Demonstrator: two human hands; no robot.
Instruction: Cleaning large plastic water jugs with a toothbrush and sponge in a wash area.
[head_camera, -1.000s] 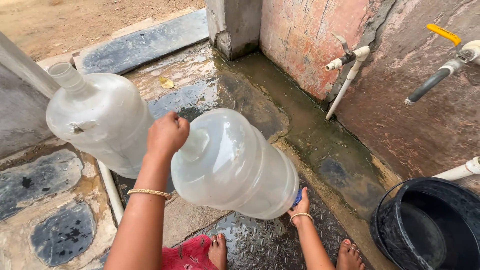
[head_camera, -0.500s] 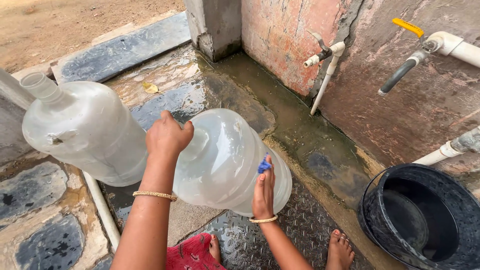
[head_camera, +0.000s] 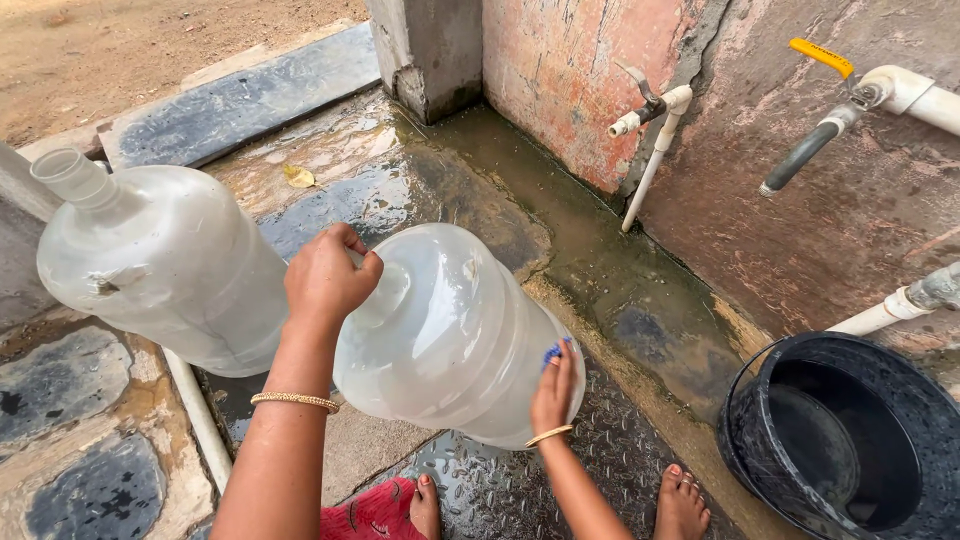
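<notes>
- Clear plastic, wet and cloudy: a large water jug (head_camera: 460, 335) is held tipped on its side above a damp stone-and-metal washing floor (head_camera: 480, 200), its neck toward the person and its base pointing at the wall taps.
- At the neck, the left hand (head_camera: 328, 280) is closed in a full fist around the mouth, carrying that end; a gold bangle (head_camera: 294, 401) sits on the wrist.
- Over the last second the right hand (head_camera: 553, 390) has climbed from under the jug's base onto its side wall; it now lies flat and open, fingers spread, pressing a small blue scrub pad (head_camera: 551, 352) against the plastic.
- That shift reads as a move from merely supporting the jug to scrubbing its outer surface, while the jug has swung slightly lower and nearer.
- Just beside it on the left, a second clear jug (head_camera: 150, 265) leans untouched; a black bucket (head_camera: 850, 440) stands at lower right, below a yellow-handled tap (head_camera: 820, 60).
</notes>
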